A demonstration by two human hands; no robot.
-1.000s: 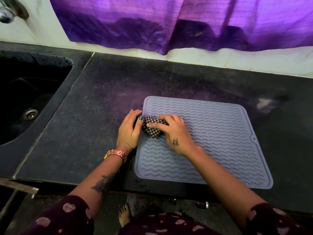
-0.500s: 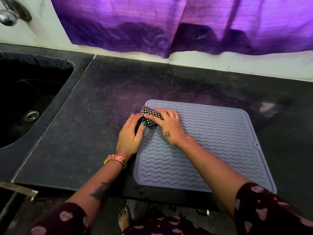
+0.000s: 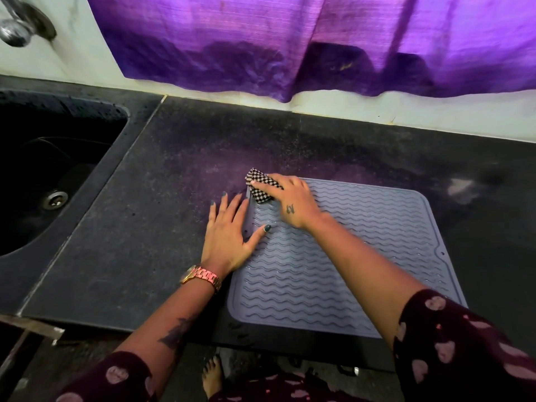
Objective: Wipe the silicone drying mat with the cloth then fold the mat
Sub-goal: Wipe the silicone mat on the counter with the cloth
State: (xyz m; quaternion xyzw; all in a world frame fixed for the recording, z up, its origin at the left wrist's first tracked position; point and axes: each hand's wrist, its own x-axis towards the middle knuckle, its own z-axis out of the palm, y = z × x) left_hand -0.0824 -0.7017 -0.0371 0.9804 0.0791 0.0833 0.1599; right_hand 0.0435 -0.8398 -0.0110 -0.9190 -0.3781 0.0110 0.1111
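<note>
A grey-blue silicone drying mat [image 3: 362, 256] with wavy ridges lies flat on the dark counter [image 3: 145, 227]. At its far left corner my right hand [image 3: 293, 203] grips a black-and-white checked cloth [image 3: 259, 185] and presses it down on the mat. My left hand [image 3: 229, 230] lies flat with fingers spread on the counter at the mat's left edge, its thumb resting on the mat.
A dark sink [image 3: 49, 175] with a metal drain is sunk into the counter at the left, and a tap [image 3: 17, 30] sticks out above it. A purple curtain [image 3: 319, 39] hangs along the back wall. The counter's front edge runs just below the mat.
My right hand has slid the cloth up the mat's left side to its far left corner. My left hand has stayed at the left edge and flattened out.
</note>
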